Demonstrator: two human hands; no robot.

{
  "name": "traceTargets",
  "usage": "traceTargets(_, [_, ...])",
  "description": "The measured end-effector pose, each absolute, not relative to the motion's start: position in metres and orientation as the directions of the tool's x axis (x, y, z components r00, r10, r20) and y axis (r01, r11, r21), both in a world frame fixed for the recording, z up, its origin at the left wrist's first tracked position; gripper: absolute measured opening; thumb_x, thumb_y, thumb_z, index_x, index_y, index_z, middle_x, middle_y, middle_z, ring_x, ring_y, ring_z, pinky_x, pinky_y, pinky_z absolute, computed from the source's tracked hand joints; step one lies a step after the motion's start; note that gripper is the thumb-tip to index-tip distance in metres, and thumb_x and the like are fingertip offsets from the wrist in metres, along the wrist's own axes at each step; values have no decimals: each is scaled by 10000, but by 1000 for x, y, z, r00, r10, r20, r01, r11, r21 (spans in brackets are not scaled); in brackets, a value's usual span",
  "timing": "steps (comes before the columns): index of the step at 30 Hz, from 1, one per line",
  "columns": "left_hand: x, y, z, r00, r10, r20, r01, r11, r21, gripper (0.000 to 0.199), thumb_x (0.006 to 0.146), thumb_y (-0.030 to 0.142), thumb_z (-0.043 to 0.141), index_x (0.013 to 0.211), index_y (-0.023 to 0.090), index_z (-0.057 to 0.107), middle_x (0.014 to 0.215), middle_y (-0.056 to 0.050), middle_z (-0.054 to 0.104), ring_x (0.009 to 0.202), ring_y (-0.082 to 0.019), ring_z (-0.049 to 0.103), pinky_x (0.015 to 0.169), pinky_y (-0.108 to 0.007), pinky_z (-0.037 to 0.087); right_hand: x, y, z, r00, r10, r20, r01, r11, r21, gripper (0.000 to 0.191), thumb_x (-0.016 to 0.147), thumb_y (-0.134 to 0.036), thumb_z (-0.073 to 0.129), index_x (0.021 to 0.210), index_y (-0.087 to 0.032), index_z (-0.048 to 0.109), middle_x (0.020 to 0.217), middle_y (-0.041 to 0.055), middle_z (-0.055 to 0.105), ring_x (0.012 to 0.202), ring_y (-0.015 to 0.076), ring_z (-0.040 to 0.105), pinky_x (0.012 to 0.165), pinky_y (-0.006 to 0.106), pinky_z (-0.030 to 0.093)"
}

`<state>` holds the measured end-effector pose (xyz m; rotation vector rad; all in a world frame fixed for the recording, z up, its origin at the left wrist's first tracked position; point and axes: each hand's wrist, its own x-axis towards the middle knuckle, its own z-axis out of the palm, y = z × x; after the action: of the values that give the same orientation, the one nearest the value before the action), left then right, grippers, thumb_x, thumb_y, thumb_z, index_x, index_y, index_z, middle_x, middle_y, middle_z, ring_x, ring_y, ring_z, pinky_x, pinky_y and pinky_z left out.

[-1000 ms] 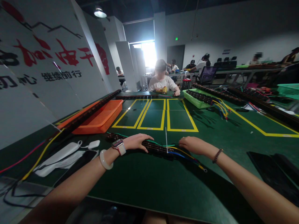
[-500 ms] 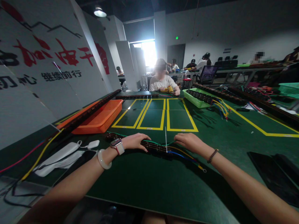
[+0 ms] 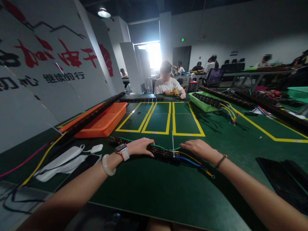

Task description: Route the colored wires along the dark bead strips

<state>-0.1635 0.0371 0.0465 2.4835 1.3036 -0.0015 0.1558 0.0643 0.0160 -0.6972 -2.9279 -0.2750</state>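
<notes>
My left hand [image 3: 141,147] is wrapped over a dark wire bundle [image 3: 160,151] lying on the green table [image 3: 144,189]. My right hand [image 3: 198,148] is at the bundle's right end, its fingertips together at the tip of a green wire [image 3: 174,149]. A white cable tie [image 3: 173,144] stands upright at the bundle's right end, between my hands. Beyond it, a blue wire [image 3: 190,161] and a yellow wire with a ring terminal [image 3: 212,176] run out to the right, below my right hand.
An orange basket [image 3: 106,126] is at the left, with a long dark bundle [image 3: 91,117] across it. A green basket [image 3: 202,104] holds more wired bundles at the back right. A person [image 3: 168,84] sits opposite. Dark flat objects [image 3: 276,179] lie at the right.
The view has shifted slightly. My right hand's fingers lie a little flatter by the green wire's end. My left hand keeps its place on the bundle.
</notes>
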Motion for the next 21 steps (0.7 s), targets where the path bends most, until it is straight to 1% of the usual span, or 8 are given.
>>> traceTargets(3, [-163, 39, 44, 578, 802, -151, 801, -522, 294, 466, 673, 536, 672, 964, 186, 574, 950, -37, 611, 889, -207, 564, 728, -258, 386, 150, 61, 23, -844, 527, 96, 531, 847, 26, 279, 913, -113, 414, 1132, -141, 585, 902, 86, 644, 735, 165, 622, 629, 255, 463])
traceTargets(5, [-163, 40, 43, 578, 802, -146, 799, -522, 299, 469, 659, 528, 689, 958, 186, 573, 949, -37, 610, 892, -212, 564, 731, -262, 388, 146, 58, 28, -827, 560, 50, 559, 828, -38, 270, 915, -121, 415, 1104, -142, 605, 913, 87, 651, 736, 165, 629, 627, 252, 467])
traceTargets(8, [-163, 40, 43, 594, 794, -130, 783, -532, 323, 499, 646, 496, 715, 1015, 199, 558, 965, -34, 608, 907, -215, 564, 749, -269, 387, 142, 56, 32, -823, 568, 2, 567, 821, -74, 257, 905, -113, 429, 1061, -150, 630, 906, 86, 663, 759, 178, 637, 639, 262, 472])
traceTargets(12, [-164, 42, 43, 614, 779, -126, 765, -548, 338, 550, 645, 471, 726, 1095, 220, 533, 978, -30, 605, 920, -216, 563, 760, -274, 384, 139, 56, 30, -828, 561, -18, 561, 827, -46, 236, 894, -98, 442, 992, -160, 647, 843, 75, 670, 720, 183, 642, 603, 266, 465])
traceTargets(16, [-164, 45, 43, 632, 763, -133, 755, -568, 328, 562, 644, 481, 725, 1104, 218, 535, 979, -30, 609, 921, -212, 563, 761, -267, 384, 137, 55, 28, -822, 570, -13, 569, 822, 33, 187, 889, -109, 477, 978, -145, 638, 810, 73, 663, 672, 190, 641, 557, 263, 445])
traceTargets(18, [-165, 46, 43, 636, 760, -137, 754, -574, 318, 570, 644, 488, 722, 1109, 213, 538, 985, -32, 612, 922, -209, 564, 766, -262, 384, 137, 53, 25, -813, 582, 1, 579, 810, 87, 181, 888, -114, 486, 998, -135, 628, 810, 76, 655, 654, 187, 636, 543, 258, 433])
traceTargets(21, [-165, 46, 44, 635, 758, -148, 760, -578, 299, 562, 648, 481, 722, 1103, 200, 550, 981, -35, 619, 920, -209, 567, 769, -258, 382, 139, 50, 17, -810, 584, 54, 585, 797, 152, 226, 888, -113, 484, 1087, -110, 591, 839, 91, 641, 650, 181, 627, 532, 255, 421])
